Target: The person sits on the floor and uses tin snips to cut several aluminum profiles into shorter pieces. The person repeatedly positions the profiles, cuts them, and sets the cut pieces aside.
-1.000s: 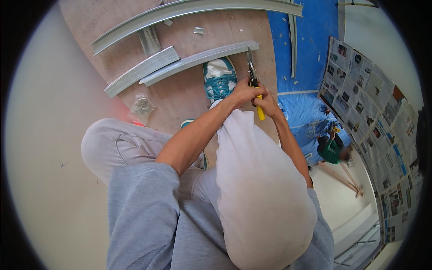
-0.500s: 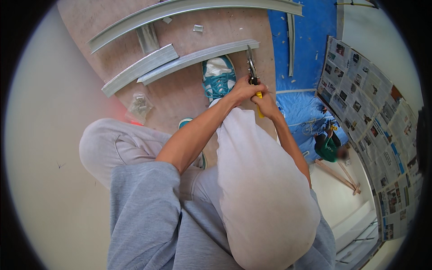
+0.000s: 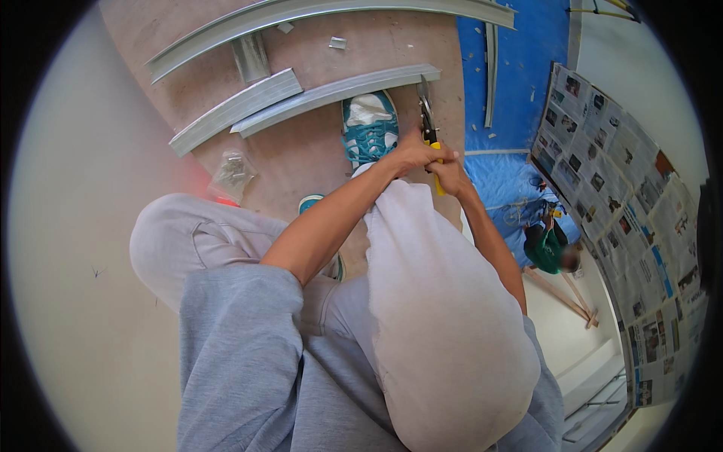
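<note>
A pair of tin snips (image 3: 430,129) with yellow handles stands beyond my raised knee, its blades at the right end of a metal channel (image 3: 339,94) on the floor. My left hand (image 3: 412,153) is closed around the handles from the left. On the right, my right hand (image 3: 451,175) grips them too, lower down, and the two hands touch. My teal shoe (image 3: 369,128) sits against the near edge of the channel. Whether the blades have bitten into the metal is too small to tell.
A shorter channel piece (image 3: 233,111) adjoins on the left, and a long channel (image 3: 324,15) crosses farther off. A clear plastic bag (image 3: 232,175) lies left. A blue sheet (image 3: 503,90) and a newspaper-covered panel (image 3: 602,173) are right. Beyond, a person in green (image 3: 548,247) is low down.
The view has shifted slightly. Both hands keep their hold on the snips; the left hand's fingers sit a little differently on the handles. The channels stay put.
</note>
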The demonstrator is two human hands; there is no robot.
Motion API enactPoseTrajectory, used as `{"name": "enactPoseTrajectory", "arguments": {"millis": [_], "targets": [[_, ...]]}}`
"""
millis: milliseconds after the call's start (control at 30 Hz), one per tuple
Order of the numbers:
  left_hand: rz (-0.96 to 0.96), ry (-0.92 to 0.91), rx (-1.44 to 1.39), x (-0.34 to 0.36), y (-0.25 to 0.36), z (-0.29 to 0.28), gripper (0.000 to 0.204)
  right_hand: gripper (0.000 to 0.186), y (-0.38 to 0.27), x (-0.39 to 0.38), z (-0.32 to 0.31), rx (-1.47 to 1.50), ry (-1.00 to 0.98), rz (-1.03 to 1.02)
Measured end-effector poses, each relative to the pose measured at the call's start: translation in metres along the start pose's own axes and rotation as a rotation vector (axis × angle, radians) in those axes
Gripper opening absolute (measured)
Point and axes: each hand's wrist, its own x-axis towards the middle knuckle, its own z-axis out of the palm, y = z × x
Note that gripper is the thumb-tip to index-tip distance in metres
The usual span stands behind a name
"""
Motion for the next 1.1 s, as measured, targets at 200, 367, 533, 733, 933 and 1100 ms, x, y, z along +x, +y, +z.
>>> {"name": "enactPoseTrajectory", "arguments": {"millis": [200, 367, 533, 733, 933, 1100], "targets": [[-0.005, -0.068, -0.047, 0.003, 0.002, -0.002, 0.105, 0.047, 0.008, 0.007, -0.004, -0.026, -0.030, 0.043], [-0.013, 0.023, 0.049, 0.008, 0.001, -0.002, 0.093, 0.055, 0.012, 0.011, -0.010, -0.065, -0.063, 0.048], [-0.034, -0.012, 0.021, 0.014, -0.003, -0.002, 0.075, 0.062, 0.016, 0.012, -0.006, 0.025, -0.041, 0.026], [0.010, 0.026, 0.027, 0.019, -0.009, 0.000, 0.062, 0.063, 0.015, 0.014, -0.001, 0.069, -0.039, -0.013], [0.036, 0.026, 0.056, 0.020, -0.010, -0.001, 0.050, 0.052, 0.008, 0.014, -0.003, 0.052, -0.012, -0.061], [0.062, 0.097, 0.119, 0.015, -0.006, 0.000, 0.046, 0.041, 0.003, 0.013, -0.006, 0.034, -0.019, 0.014]]}}
